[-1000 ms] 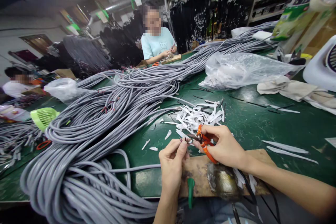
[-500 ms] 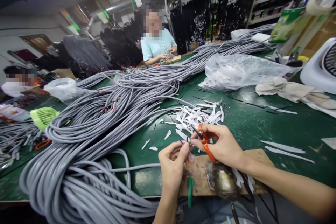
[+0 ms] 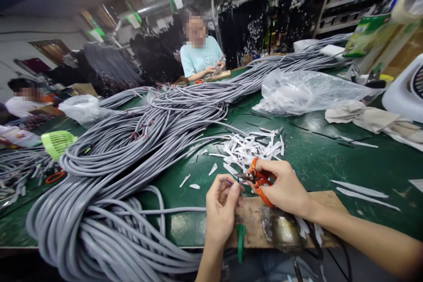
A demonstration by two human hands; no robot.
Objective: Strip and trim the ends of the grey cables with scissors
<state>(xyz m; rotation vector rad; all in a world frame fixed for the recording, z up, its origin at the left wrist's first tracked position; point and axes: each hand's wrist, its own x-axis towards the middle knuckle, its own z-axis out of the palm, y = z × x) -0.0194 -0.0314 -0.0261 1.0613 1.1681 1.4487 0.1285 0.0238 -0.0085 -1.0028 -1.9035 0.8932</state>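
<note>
My left hand (image 3: 222,202) is closed in a pinch on the end of a grey cable (image 3: 181,209), where thin coloured wires (image 3: 230,181) show at the fingertips. My right hand (image 3: 280,185) grips orange-handled scissors (image 3: 254,175), their dark blades pointing left, close to the wire ends. Whether the blades touch a wire I cannot tell. Under both hands lies a wooden board (image 3: 253,216), with a metal block-like piece (image 3: 284,229) and a green hook-like part (image 3: 241,240) at its near edge. White strips (image 3: 244,152) are heaped just beyond the hands.
Large coils of grey cable (image 3: 109,167) cover the left of the green table (image 3: 310,154). A clear plastic bag (image 3: 307,90), cloth gloves (image 3: 366,119) and a white fan (image 3: 405,88) are at the right. A co-worker (image 3: 201,55) sits across the table; another person (image 3: 24,97) is far left.
The scissors have swung so that their blades show more plainly and point left at the wires. My right hand's fingers have shifted on the handles. The whole view has moved slightly.
</note>
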